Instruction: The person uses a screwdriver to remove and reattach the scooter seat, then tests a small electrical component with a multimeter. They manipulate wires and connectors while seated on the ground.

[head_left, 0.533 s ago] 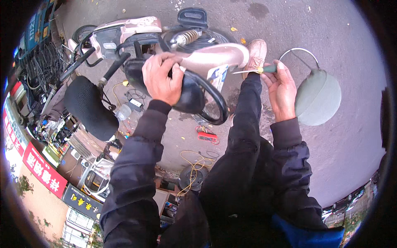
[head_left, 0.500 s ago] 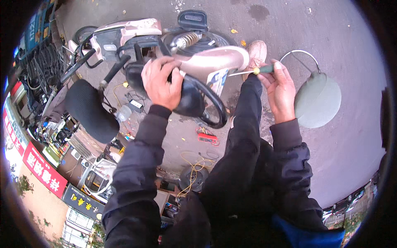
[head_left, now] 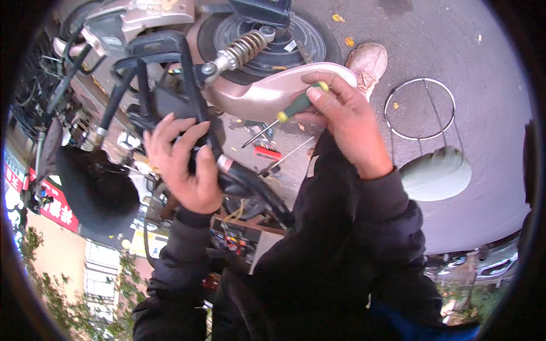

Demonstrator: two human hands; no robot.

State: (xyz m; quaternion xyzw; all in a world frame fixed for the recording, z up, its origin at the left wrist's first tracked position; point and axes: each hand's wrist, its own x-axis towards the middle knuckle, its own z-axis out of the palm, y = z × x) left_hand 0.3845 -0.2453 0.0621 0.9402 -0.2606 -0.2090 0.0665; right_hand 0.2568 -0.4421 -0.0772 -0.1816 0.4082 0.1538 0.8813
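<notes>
A scooter's rear end fills the upper view: a pink rear fender [head_left: 267,94], a black wheel [head_left: 284,40] with a coil shock absorber [head_left: 244,48], and a black tubular rear rack [head_left: 170,74]. My left hand [head_left: 182,165] grips the black rack tube beside the seat area. My right hand [head_left: 341,116] holds a screwdriver with a green and yellow handle [head_left: 296,105]; its metal shaft points down-left toward the fender's underside. A second thin metal rod [head_left: 287,156] sticks out below that hand. My dark sleeves and trousers cover the lower middle.
A black scooter seat [head_left: 94,190] lies at the left. A round wire ring [head_left: 421,108] and a grey-green dome-shaped object [head_left: 438,173] rest on the asphalt at the right. A small red tool [head_left: 266,152] and loose wiring [head_left: 236,227] lie below the fender. My pink shoe [head_left: 369,59] shows near the wheel.
The view has closed in on the scooter's rear. My left hand slid down from the fender top to the rack tube. My right hand swung left over the fender with the screwdriver.
</notes>
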